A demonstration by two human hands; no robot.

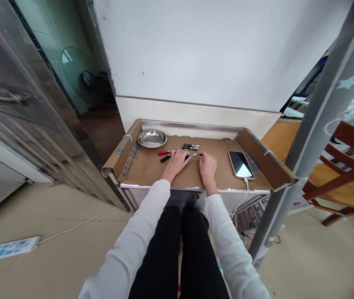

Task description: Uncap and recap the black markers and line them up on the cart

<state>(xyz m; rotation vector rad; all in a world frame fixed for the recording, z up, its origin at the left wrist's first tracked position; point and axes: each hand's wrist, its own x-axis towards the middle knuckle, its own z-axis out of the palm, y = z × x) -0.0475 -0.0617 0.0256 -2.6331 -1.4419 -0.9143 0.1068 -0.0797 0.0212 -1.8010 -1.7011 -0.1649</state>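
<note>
My left hand (177, 161) and my right hand (208, 162) rest close together on a cardboard-lined work surface (152, 171). Between their fingertips lies a small black pen-like piece (193, 155), and both hands pinch its ends. Just beyond the hands lie a few black pens (190, 147). A red pen (163, 153) and a black one (164, 158) lie beside my left hand. White sleeves cover both arms.
A steel bowl (151, 138) stands at the back left of the surface. A phone (240, 164) on a white charging cable lies at the right. A grey post (310, 137) rises at the right, a wooden chair (347, 174) behind it. A power strip (10, 248) lies on the floor.
</note>
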